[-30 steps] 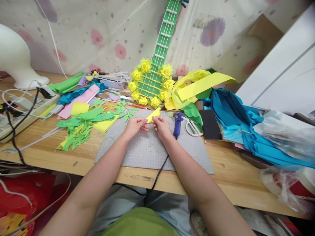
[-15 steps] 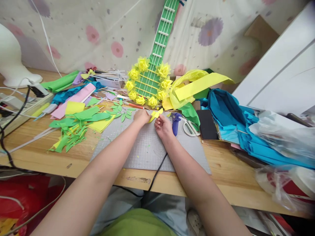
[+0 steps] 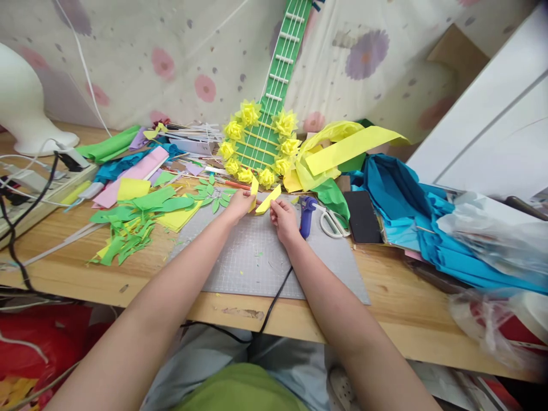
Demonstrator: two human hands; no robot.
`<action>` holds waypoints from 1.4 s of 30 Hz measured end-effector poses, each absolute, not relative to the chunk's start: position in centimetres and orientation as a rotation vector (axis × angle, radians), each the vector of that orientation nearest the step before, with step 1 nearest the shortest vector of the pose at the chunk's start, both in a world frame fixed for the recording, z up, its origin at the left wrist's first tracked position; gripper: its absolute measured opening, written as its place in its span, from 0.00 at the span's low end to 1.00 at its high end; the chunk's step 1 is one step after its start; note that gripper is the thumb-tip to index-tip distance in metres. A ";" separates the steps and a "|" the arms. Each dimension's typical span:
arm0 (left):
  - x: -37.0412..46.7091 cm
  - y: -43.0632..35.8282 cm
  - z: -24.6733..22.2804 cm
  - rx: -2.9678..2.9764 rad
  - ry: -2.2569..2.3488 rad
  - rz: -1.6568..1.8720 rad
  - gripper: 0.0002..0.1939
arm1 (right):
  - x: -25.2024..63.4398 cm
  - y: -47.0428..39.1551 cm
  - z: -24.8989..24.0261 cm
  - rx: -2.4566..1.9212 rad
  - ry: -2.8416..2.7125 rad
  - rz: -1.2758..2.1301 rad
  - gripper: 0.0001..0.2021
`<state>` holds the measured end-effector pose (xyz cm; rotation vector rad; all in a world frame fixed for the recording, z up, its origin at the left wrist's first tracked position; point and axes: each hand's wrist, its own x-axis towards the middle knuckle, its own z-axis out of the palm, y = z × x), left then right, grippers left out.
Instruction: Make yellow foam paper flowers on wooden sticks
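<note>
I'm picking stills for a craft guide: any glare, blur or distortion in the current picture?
Head view: soft, fairly even light, no harsh glare on the grey mat; left hand, right hand and yellow paper pieces readable, finest detail soft; head view again: wide-angle stretch towards the edges, upper right corner dark.
</note>
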<state>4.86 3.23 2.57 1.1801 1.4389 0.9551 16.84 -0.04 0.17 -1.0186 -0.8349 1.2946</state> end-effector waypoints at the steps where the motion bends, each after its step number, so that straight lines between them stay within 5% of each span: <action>1: 4.4 2.8 2.5 1.099 1.378 0.971 0.07 | 16.7 -0.1 0.1 -1.034 -0.893 1.281 0.15; 20: 2.9 -1.4 2.0 0.810 0.991 0.957 0.06 | 15.6 -0.6 -1.3 -1.148 -1.428 1.042 0.11; 26: 2.8 -1.7 2.5 0.754 0.930 0.951 0.15 | 15.7 -0.6 -1.3 -1.216 -1.467 0.980 0.10; 42: 3.2 -1.6 1.5 1.016 0.977 0.913 0.07 | 15.5 -0.9 -0.9 -1.278 -1.475 0.942 0.11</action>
